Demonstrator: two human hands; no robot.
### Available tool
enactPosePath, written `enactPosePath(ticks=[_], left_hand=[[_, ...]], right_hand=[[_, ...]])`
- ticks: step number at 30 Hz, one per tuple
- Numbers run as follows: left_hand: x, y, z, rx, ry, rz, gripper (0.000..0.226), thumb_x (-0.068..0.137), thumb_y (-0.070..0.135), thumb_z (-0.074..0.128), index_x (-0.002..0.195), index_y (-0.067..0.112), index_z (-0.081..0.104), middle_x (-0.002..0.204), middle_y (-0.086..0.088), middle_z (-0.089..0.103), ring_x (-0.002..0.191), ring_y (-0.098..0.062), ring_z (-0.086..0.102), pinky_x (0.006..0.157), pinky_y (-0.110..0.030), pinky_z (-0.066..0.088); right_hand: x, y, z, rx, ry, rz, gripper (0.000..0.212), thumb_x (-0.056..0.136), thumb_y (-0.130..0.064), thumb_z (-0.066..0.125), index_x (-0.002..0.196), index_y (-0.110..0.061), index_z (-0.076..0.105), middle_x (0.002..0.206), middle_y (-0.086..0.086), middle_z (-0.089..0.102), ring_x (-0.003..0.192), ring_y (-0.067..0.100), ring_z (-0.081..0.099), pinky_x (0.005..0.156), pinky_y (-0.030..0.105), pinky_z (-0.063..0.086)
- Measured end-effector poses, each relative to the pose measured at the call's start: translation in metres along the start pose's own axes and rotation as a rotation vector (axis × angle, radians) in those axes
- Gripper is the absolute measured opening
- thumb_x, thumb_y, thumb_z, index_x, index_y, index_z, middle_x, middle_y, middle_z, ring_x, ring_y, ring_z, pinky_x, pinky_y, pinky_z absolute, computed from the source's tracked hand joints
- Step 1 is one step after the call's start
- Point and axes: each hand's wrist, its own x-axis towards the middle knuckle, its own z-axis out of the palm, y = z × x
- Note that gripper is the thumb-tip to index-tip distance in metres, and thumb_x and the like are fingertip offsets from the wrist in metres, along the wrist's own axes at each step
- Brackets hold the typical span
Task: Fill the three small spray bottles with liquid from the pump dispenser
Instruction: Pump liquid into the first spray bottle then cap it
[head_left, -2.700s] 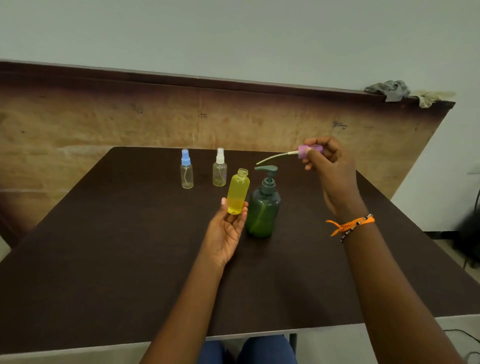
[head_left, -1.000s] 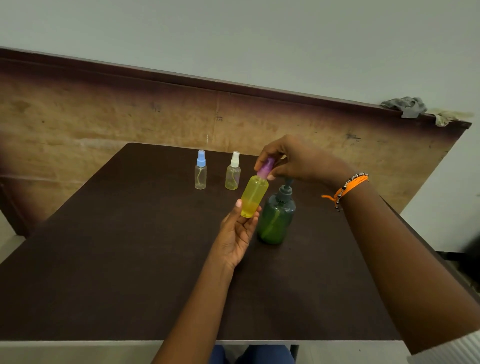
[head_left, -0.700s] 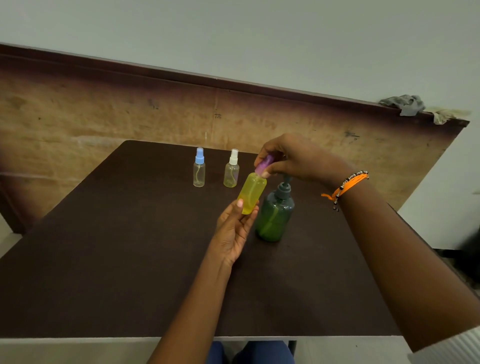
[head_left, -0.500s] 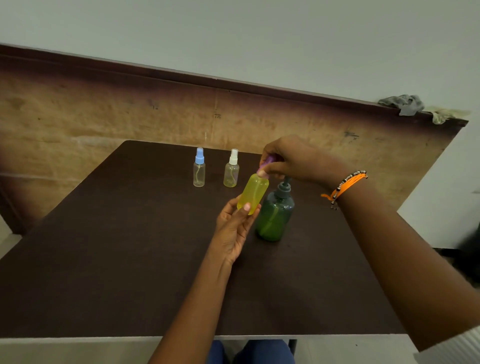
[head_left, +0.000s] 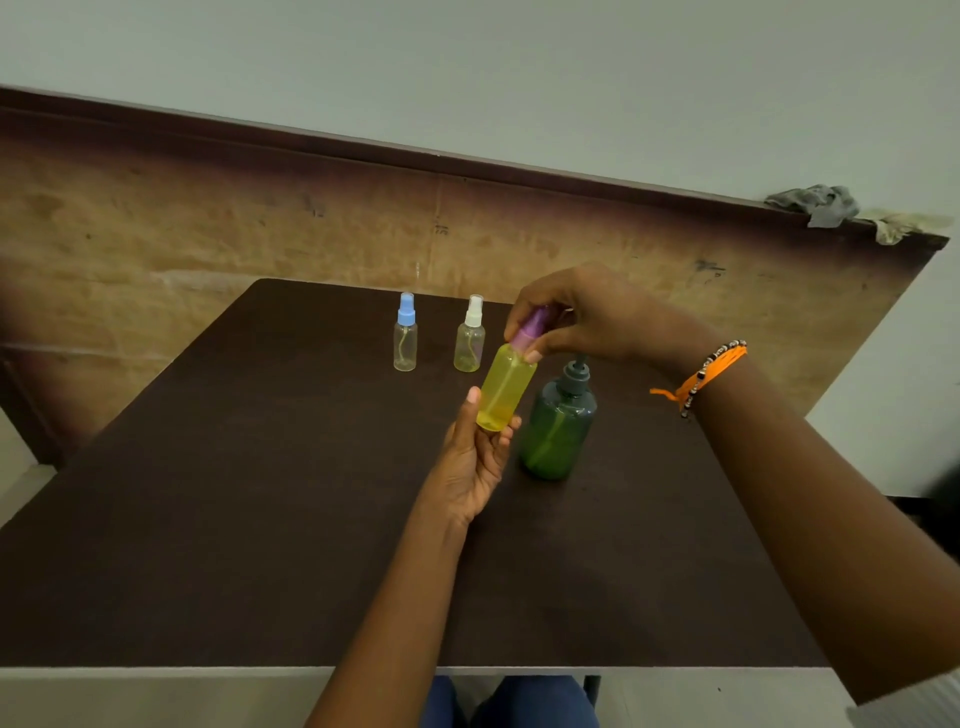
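Table (head_left: 218, 545): dark brown top, pale front edge nearest the person.

Left hand (head_left: 475, 462): palm up above the table, thumb and fingers curled round the lower part of the yellow bottle (head_left: 505, 387), holding it tilted, top leaning to the right.

Yellow bottle: translucent, filled with yellow liquid almost to the shoulder; a thin tube shows inside.

Purple cap (head_left: 531, 327): sits on the yellow bottle's neck, pinched between the fingertips and thumb of the right hand (head_left: 587, 314), which arches over it from the right. An orange wristband (head_left: 701, 376) with dark beads circles that wrist.

Green pump bottle (head_left: 560, 423): stands upright on the table just right of the yellow bottle, dark translucent green, liquid inside, level hard to read. Its grey pump head is partly hidden beneath the right hand.

White-capped bottle (head_left: 470, 335): small, clear, upright farther back, a little yellowish liquid at the bottom.

Blue-capped bottle (head_left: 405, 335): small, clear, upright to the left of the white-capped one; contents cannot be made out.

Wooden board (head_left: 208, 239): worn, tan, behind the table.

Rags (head_left: 815, 203): grey and pale, on the board's top right corner.
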Motion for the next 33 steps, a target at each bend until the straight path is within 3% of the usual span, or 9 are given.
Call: enactPosePath(ticks=[4, 7, 10, 12, 17, 20, 23, 28, 33], left_hand=[[0.0011, -0.0009, -0.0016, -0.010, -0.020, -0.028, 0.035, 0.093, 0.036, 0.040, 0.098, 0.005, 0.054, 0.052, -0.006, 0.056, 0.034, -0.003, 0.047, 0.035, -0.008, 0.040], [0.0006, -0.0012, -0.0018, 0.043, -0.051, 0.062, 0.022, 0.086, 0.028, 0.052, 0.093, 0.007, 0.054, 0.060, -0.007, 0.063, 0.045, -0.004, 0.056, 0.044, -0.009, 0.046], [0.0021, -0.0021, -0.0019, 0.185, -0.104, 0.177, 0.035, 0.061, 0.022, 0.070, 0.088, 0.010, 0.052, 0.076, -0.004, 0.069, 0.062, -0.009, 0.066, 0.056, -0.015, 0.053], [0.0010, -0.0021, -0.0007, 0.208, -0.102, 0.192, 0.028, 0.066, 0.021, 0.068, 0.087, 0.010, 0.052, 0.075, -0.005, 0.069, 0.061, -0.008, 0.066, 0.056, -0.015, 0.053], [-0.0035, -0.0020, 0.0052, 0.134, -0.037, 0.073, 0.028, 0.095, 0.029, 0.041, 0.091, 0.006, 0.057, 0.054, -0.006, 0.061, 0.040, -0.004, 0.055, 0.041, -0.009, 0.045], [-0.0032, -0.0012, 0.0051, 0.061, -0.039, 0.003, 0.032, 0.093, 0.035, 0.042, 0.093, 0.005, 0.056, 0.052, -0.008, 0.058, 0.037, -0.004, 0.052, 0.038, -0.009, 0.044], [-0.0018, -0.0016, 0.0029, 0.036, -0.100, 0.073, 0.030, 0.076, 0.033, 0.062, 0.091, 0.008, 0.053, 0.062, -0.008, 0.065, 0.051, -0.006, 0.061, 0.046, -0.011, 0.048], [0.0047, -0.0028, -0.0025, 0.142, -0.193, 0.255, 0.064, 0.045, 0.035, 0.091, 0.089, 0.011, 0.051, 0.087, -0.008, 0.069, 0.078, -0.013, 0.069, 0.065, -0.018, 0.055], [-0.0048, -0.0018, 0.0029, 0.069, -0.138, 0.103, 0.037, 0.076, 0.039, 0.056, 0.093, 0.006, 0.056, 0.059, -0.005, 0.064, 0.047, -0.005, 0.059, 0.045, -0.011, 0.048]], right_hand=[[0.0027, 0.0001, -0.0020, 0.021, -0.042, 0.024, 0.024, 0.071, 0.004, 0.076, 0.090, -0.010, 0.071, 0.085, 0.000, 0.067, 0.076, 0.012, 0.063, 0.069, 0.022, 0.050], [0.0045, 0.0010, -0.0018, -0.007, -0.096, 0.137, 0.007, 0.081, -0.015, 0.073, 0.083, -0.009, 0.069, 0.066, 0.001, 0.064, 0.053, 0.005, 0.056, 0.052, 0.015, 0.044], [0.0067, 0.0074, 0.0018, -0.233, -0.074, 0.198, 0.029, 0.086, -0.035, 0.066, 0.063, -0.020, 0.057, 0.056, -0.003, 0.056, 0.049, 0.004, 0.047, 0.048, 0.015, 0.034], [0.0063, 0.0082, 0.0030, -0.277, -0.031, 0.196, 0.038, 0.087, -0.041, 0.062, 0.057, -0.021, 0.051, 0.055, -0.002, 0.055, 0.051, 0.006, 0.046, 0.050, 0.021, 0.032], [-0.0010, 0.0014, -0.0030, -0.038, -0.030, 0.119, 0.012, 0.082, -0.023, 0.072, 0.090, -0.017, 0.067, 0.078, -0.012, 0.060, 0.062, -0.004, 0.055, 0.054, 0.006, 0.040], [0.0000, 0.0025, -0.0013, 0.077, -0.037, 0.110, 0.011, 0.081, -0.013, 0.073, 0.091, -0.014, 0.067, 0.084, 0.002, 0.066, 0.061, -0.001, 0.059, 0.055, 0.010, 0.047], [0.0029, 0.0048, 0.0019, 0.051, -0.007, 0.130, 0.013, 0.081, -0.014, 0.073, 0.091, -0.007, 0.068, 0.082, 0.012, 0.069, 0.055, 0.004, 0.059, 0.052, 0.015, 0.048], [0.0041, 0.0032, -0.0020, 0.075, -0.024, 0.146, 0.014, 0.081, -0.011, 0.072, 0.093, -0.005, 0.067, 0.083, 0.012, 0.069, 0.053, -0.001, 0.060, 0.051, 0.012, 0.049], [0.0027, 0.0030, 0.0032, 0.130, 0.047, 0.128, 0.026, 0.080, -0.024, 0.074, 0.094, -0.003, 0.067, 0.089, 0.016, 0.068, 0.075, 0.023, 0.065, 0.068, 0.033, 0.051]])
